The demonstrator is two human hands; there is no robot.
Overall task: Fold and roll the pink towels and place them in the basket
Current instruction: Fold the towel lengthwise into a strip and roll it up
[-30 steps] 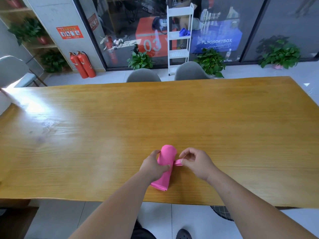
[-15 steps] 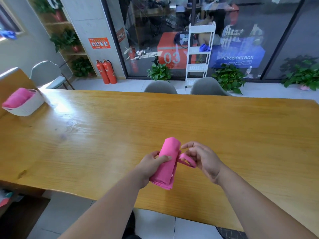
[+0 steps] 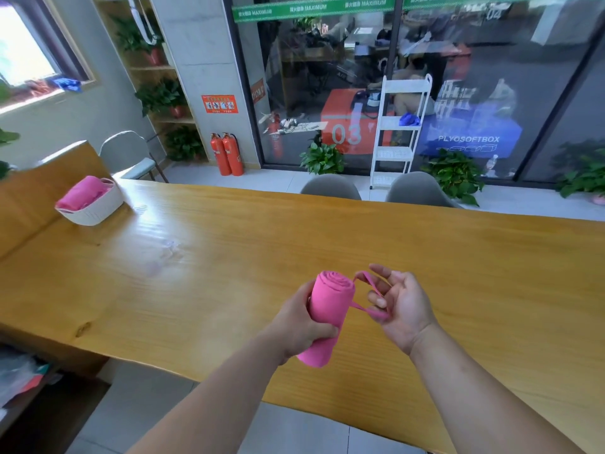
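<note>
Gripping a rolled pink cloth towel (image 3: 330,309) round its lower half with the left hand (image 3: 301,326), spiral end tilted up, above the long yellow wooden table (image 3: 229,257). Hooking its thin pink elastic loop (image 3: 373,311) over curled fingers of the right hand (image 3: 402,306), just beside the roll. Far left on the table: white ribbed plastic basket (image 3: 95,213) holding more pink towels (image 3: 82,191).

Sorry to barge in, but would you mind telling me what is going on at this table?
A person is working on a towel roll above the wooden table. Their left hand grips the rolled pink towel, while the fingers of the right hand stretch its pink band out beside it. A white basket at the table's far left end already holds pink towels.
</note>
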